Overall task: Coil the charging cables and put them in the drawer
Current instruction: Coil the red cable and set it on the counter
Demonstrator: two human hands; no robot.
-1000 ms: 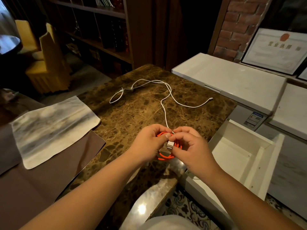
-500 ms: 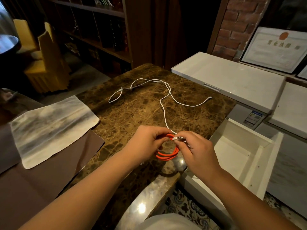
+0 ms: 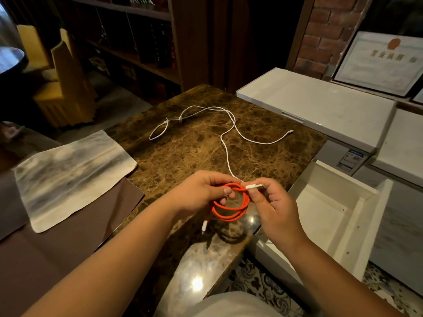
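We note both hands above the desk (image 3: 206,152) — left hand (image 3: 201,193) gripping the orange cable (image 3: 231,211) coil, right hand (image 3: 272,207) pinching its USB plug (image 3: 254,186).

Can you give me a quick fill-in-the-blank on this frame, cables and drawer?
1. Both hands hold the coiled ____ cable above the table edge.
2. The right hand pinches that cable's white ____ plug.
3. The white cable lies ____ on the marble table.
4. The white drawer beside the table stands ____.

Missing words: orange; USB; uncoiled; open
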